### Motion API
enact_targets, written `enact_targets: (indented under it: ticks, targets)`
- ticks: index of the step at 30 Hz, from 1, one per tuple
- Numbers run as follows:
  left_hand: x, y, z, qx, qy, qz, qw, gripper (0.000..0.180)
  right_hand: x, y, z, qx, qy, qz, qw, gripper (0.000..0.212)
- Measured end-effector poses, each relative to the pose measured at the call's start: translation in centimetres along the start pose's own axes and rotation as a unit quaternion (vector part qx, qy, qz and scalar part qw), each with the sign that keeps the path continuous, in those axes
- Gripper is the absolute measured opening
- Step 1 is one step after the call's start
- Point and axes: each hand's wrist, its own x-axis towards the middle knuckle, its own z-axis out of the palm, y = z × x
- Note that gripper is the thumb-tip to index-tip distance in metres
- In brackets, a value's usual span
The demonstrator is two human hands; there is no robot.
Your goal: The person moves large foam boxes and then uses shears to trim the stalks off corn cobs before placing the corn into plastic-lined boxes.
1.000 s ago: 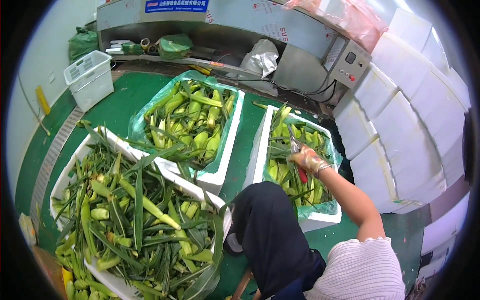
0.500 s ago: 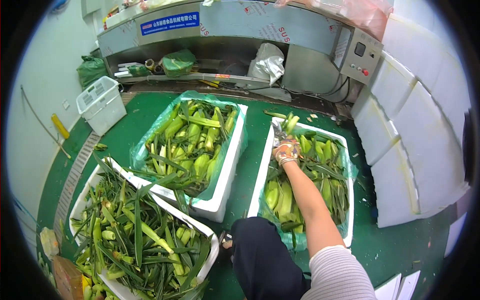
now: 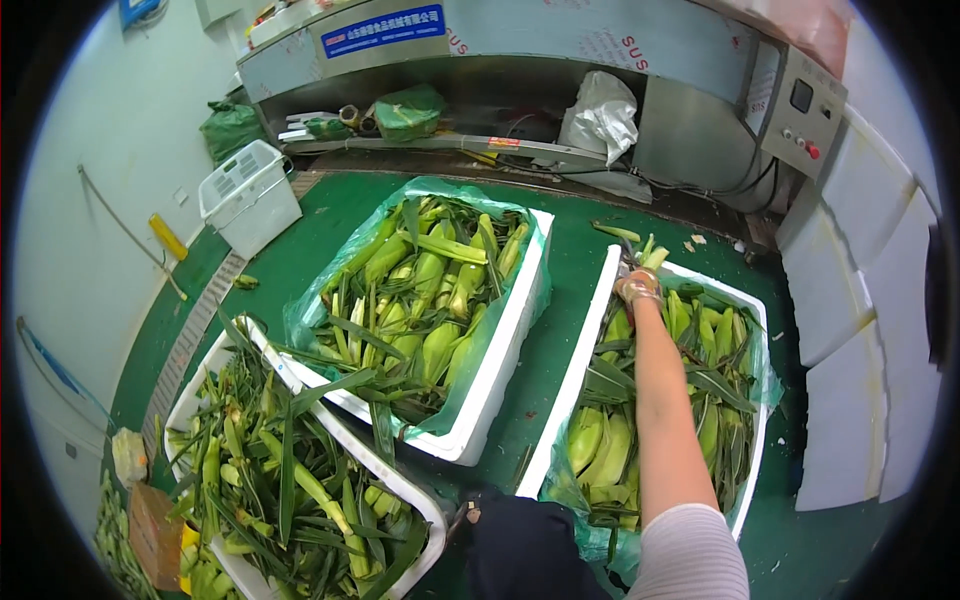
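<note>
My right hand (image 3: 638, 288), in a patterned glove, reaches to the far left corner of the right white foam box (image 3: 566, 395). Its fingers are closed, and what they grip is mostly hidden. A pale green corn stub (image 3: 654, 257) pokes up just beyond the fingers, and something dark grey shows beside them. Unhusked corn ears (image 3: 608, 455) and long leaves fill this box, which has a green plastic liner (image 3: 770, 385). My left hand is out of sight.
Left of it stands another lined foam box (image 3: 490, 390) of corn. Nearer, a white tub (image 3: 428, 500) is heaped with husks and leaves. A white crate (image 3: 252, 200) stands by the left wall, a steel machine (image 3: 690, 130) at the back, and white foam panels (image 3: 870, 370) at the right.
The whole view has shifted, so the boxes sit farther right and slightly lower. My right hand stays at the same corner of the right box, its fingers now more hidden.
</note>
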Motion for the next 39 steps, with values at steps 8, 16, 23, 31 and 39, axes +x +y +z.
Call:
enact_targets:
  ticks: [8, 16, 23, 31, 39]
  targets:
    - [-1.3, 17.5, -0.9, -0.343, -0.133, 0.195, 0.909, 0.032, -14.5, 1.1, -17.6, 0.394, 0.204, -0.228, 0.867, 0.047]
    - [-11.4, 32.3, -5.0, -0.453, -0.356, 0.378, 0.725, 0.020, -37.9, -8.0, -24.4, 0.536, 0.153, -0.453, 0.696, 0.039]
    - [-8.6, 29.7, -5.8, -0.932, -0.307, -0.008, 0.193, 0.062, -57.0, -12.1, -13.3, 0.738, -0.163, -0.317, 0.573, 0.038]
    - [5.4, 16.7, -0.5, -0.967, 0.011, -0.153, 0.202, 0.020, -67.9, -5.7, 1.3, 0.160, -0.404, -0.531, 0.727, 0.079]
    - [5.2, 15.6, 3.8, -0.963, -0.015, -0.201, 0.178, 0.023, -70.2, -12.9, 2.1, 0.158, -0.332, -0.550, 0.750, 0.101]
